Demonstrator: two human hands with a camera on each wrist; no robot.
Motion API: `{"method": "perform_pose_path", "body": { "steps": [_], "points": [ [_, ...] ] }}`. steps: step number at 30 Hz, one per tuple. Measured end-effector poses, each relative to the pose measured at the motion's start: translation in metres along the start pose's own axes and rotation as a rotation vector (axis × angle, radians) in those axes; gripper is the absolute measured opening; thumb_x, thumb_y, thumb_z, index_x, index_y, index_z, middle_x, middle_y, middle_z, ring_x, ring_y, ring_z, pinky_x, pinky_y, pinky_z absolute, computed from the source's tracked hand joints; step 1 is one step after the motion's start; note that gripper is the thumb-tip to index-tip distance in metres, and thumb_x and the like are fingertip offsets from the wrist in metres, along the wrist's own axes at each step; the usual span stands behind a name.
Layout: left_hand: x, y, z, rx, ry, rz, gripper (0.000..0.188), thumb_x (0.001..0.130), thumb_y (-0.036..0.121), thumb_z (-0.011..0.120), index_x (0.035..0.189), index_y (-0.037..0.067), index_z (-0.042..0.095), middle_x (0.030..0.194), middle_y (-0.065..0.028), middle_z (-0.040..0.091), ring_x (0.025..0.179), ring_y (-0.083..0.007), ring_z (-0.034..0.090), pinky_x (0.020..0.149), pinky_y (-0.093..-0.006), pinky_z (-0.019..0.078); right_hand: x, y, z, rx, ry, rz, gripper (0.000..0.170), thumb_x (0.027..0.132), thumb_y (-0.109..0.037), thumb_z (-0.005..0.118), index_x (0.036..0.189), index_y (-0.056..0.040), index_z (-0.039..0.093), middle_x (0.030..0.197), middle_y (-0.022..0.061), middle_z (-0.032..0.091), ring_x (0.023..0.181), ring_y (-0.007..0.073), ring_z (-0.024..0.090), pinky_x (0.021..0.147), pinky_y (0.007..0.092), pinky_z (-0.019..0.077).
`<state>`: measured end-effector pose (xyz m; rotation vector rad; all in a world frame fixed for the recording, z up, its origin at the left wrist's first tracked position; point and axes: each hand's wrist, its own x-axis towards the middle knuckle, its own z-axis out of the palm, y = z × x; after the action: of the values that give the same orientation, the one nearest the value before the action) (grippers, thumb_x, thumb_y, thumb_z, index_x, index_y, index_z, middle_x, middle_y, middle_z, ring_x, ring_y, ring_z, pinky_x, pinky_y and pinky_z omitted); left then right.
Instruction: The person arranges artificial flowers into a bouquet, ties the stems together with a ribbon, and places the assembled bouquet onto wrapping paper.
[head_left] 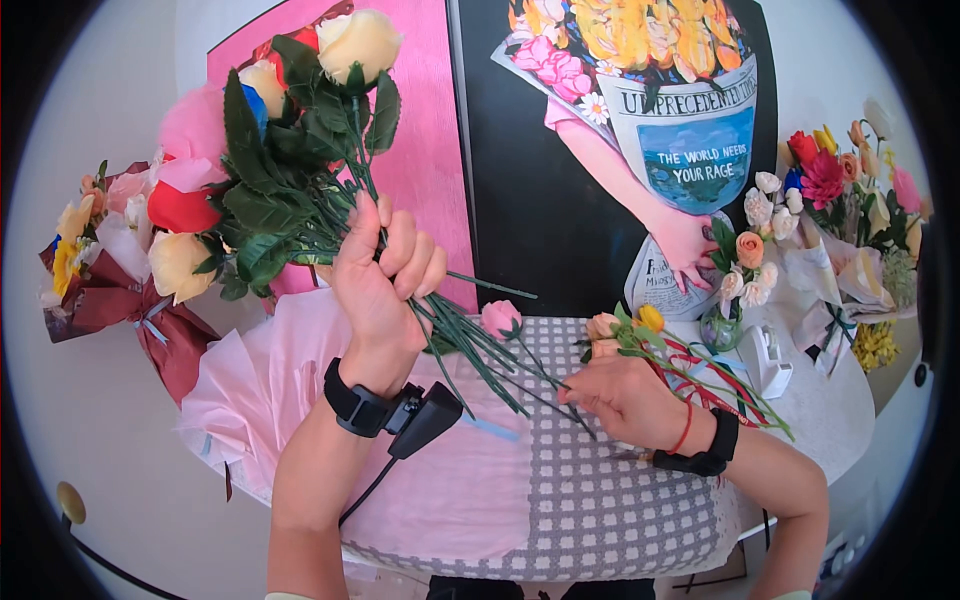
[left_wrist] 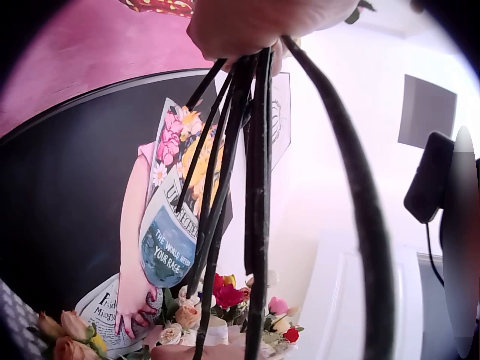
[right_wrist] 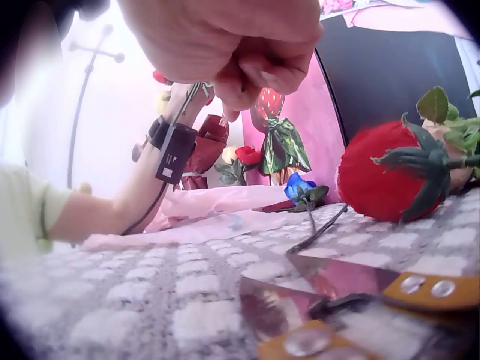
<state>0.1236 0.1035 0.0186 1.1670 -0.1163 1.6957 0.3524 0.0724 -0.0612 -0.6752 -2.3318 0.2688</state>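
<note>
My left hand (head_left: 385, 265) is raised and grips a bunch of artificial flowers by the green stems (head_left: 470, 345). Cream roses (head_left: 358, 45), a red bloom (head_left: 183, 208) and dark leaves fan out above the fist. In the left wrist view the dark stems (left_wrist: 259, 187) hang below that hand. My right hand (head_left: 625, 400) is over the checked cloth, fingers curled, pinching the stem end of a pink rose (head_left: 501, 320). Its fingertips hide the pinch in the right wrist view. Below that hand lie a blue rose (right_wrist: 300, 187) and a red rose (right_wrist: 379, 172).
Metal blades (right_wrist: 277, 307) with orange handle parts lie close to the right wrist camera. Pink wrapping paper (head_left: 270, 370) covers the table's left side. Peach roses (head_left: 604, 326), a tape dispenser (head_left: 768, 362) and a vase (head_left: 720, 328) stand or lie right. Wrapped bouquets (head_left: 165, 335) flank the table.
</note>
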Motion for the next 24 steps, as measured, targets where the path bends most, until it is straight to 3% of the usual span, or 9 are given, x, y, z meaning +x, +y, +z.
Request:
{"method": "perform_pose_path", "body": {
  "steps": [3, 5, 9, 12, 14, 15, 17, 20, 24],
  "points": [
    [0.001, -0.003, -0.002, -0.026, -0.031, -0.022, 0.028, 0.095, 0.029, 0.032, 0.072, 0.013, 0.037, 0.047, 0.0059, 0.02, 0.035, -0.0051, 0.017, 0.036, -0.0212, 0.0176, -0.001, 0.002, 0.001, -0.102, 0.047, -0.14, 0.014, 0.066, 0.001, 0.056, 0.079, -0.002, 0.059, 0.065, 0.0096, 0.055, 0.062, 0.0257, 0.053, 0.057, 0.0349, 0.0433],
    [0.0, -0.004, -0.001, 0.003, -0.009, -0.028, 0.029, 0.095, 0.03, 0.033, 0.072, 0.012, 0.037, 0.047, 0.006, 0.02, 0.035, -0.005, 0.017, 0.036, -0.0211, 0.0176, 0.0, 0.002, -0.001, -0.257, -0.047, -0.245, 0.021, 0.062, 0.002, 0.057, 0.082, -0.0023, 0.059, 0.066, 0.0085, 0.055, 0.063, 0.0251, 0.053, 0.058, 0.0349, 0.0444],
    [0.001, -0.005, -0.004, -0.016, -0.07, -0.049, 0.029, 0.094, 0.03, 0.034, 0.072, 0.012, 0.038, 0.047, 0.0061, 0.021, 0.035, -0.005, 0.018, 0.036, -0.0211, 0.0179, 0.0, 0.002, -0.004, -0.325, -0.078, -0.257, 0.027, 0.059, 0.001, 0.057, 0.085, -0.0032, 0.059, 0.066, 0.008, 0.055, 0.065, 0.0242, 0.054, 0.059, 0.0346, 0.045],
    [0.002, -0.004, -0.004, -0.003, -0.025, -0.044, 0.029, 0.094, 0.03, 0.034, 0.072, 0.012, 0.038, 0.046, 0.006, 0.021, 0.035, -0.0049, 0.018, 0.035, -0.0211, 0.0184, 0.0, 0.002, -0.008, -0.3, -0.013, -0.151, 0.023, 0.066, 0.001, 0.054, 0.089, -0.0028, 0.06, 0.066, 0.0098, 0.055, 0.063, 0.0255, 0.054, 0.059, 0.0341, 0.0445],
    [0.004, -0.003, -0.007, -0.052, -0.034, -0.034, 0.028, 0.095, 0.029, 0.034, 0.072, 0.012, 0.038, 0.047, 0.0059, 0.021, 0.035, -0.005, 0.018, 0.035, -0.0211, 0.0188, 0.002, -0.009, -0.015, 0.074, 0.001, 0.21, 0.017, 0.079, -0.003, 0.051, 0.093, -0.0015, 0.06, 0.063, 0.0062, 0.055, 0.055, 0.0172, 0.052, 0.053, 0.0285, 0.042],
    [0.005, -0.001, -0.009, -0.054, -0.033, -0.035, 0.028, 0.095, 0.029, 0.034, 0.072, 0.012, 0.038, 0.047, 0.0059, 0.021, 0.035, -0.005, 0.018, 0.035, -0.0211, 0.0188, 0.002, -0.007, -0.014, 0.073, 0.001, 0.212, 0.017, 0.079, -0.003, 0.051, 0.093, -0.0015, 0.06, 0.063, 0.0062, 0.055, 0.055, 0.0172, 0.052, 0.053, 0.0285, 0.042],
    [0.008, 0.002, -0.013, -0.109, -0.017, -0.001, 0.027, 0.095, 0.028, 0.033, 0.073, 0.012, 0.039, 0.047, 0.0057, 0.02, 0.035, -0.0052, 0.019, 0.035, -0.021, 0.0194, 0.0, -0.003, -0.01, 0.527, -0.022, 0.49, 0.018, 0.087, -0.01, 0.047, 0.097, -0.0003, 0.06, 0.061, 0.0005, 0.053, 0.051, 0.0064, 0.045, 0.048, 0.0218, 0.037],
    [0.009, 0.003, -0.015, -0.143, -0.027, -0.002, 0.026, 0.094, 0.027, 0.034, 0.074, 0.012, 0.039, 0.048, 0.0054, 0.02, 0.035, -0.0056, 0.019, 0.035, -0.021, 0.0203, -0.001, -0.001, -0.01, 0.521, -0.033, 0.443, 0.019, 0.088, -0.013, 0.048, 0.097, 0.0002, 0.059, 0.061, -0.0044, 0.05, 0.054, 0.0003, 0.04, 0.047, 0.0173, 0.0336],
    [0.008, 0.002, -0.015, -0.163, -0.017, -0.007, 0.025, 0.094, 0.026, 0.035, 0.074, 0.011, 0.039, 0.048, 0.0054, 0.02, 0.035, -0.0057, 0.019, 0.035, -0.021, 0.0207, 0.001, -0.002, -0.009, 0.558, -0.03, 0.474, 0.019, 0.088, -0.012, 0.048, 0.097, -0.0003, 0.059, 0.06, -0.004, 0.05, 0.053, 0.0012, 0.041, 0.048, 0.0175, 0.0343]
  ]
}}
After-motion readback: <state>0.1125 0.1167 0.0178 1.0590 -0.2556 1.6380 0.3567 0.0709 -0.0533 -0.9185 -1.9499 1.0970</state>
